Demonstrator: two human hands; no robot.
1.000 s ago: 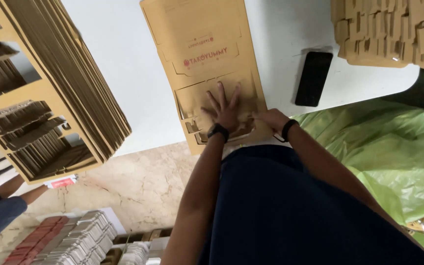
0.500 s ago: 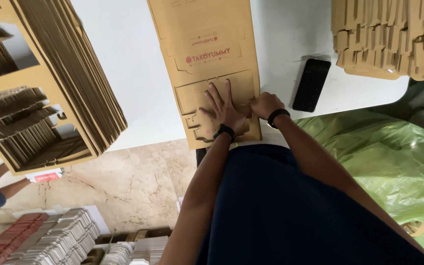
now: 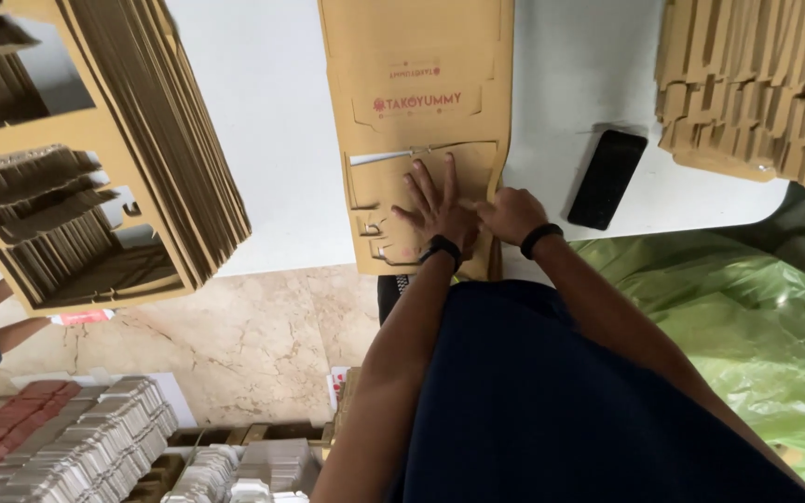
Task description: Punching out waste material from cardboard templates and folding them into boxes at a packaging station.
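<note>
1. White table (image 3: 272,140), smooth, bears a flat die-cut brown cardboard blank (image 3: 416,84).
2. Left hand (image 3: 440,210) lies open-palmed on its near end, fingers spread.
3. Right hand (image 3: 511,214), curled, pinches the blank's right edge.
4. Glossy black phone (image 3: 607,179) lies just beside.

Evenly lit, soft daylight-like brightness, strongest on the white table (image 3: 272,112) at upper centre, nearly washed out there. Faint, short shadows beside the cardboard sheet (image 3: 421,84) and under the left hand (image 3: 440,210). Dull sheen on the black phone (image 3: 607,177) and the green plastic bag (image 3: 747,326). Wide-angle stretching at the corners; slight softness on the cardboard stack (image 3: 95,158) at left.
</note>
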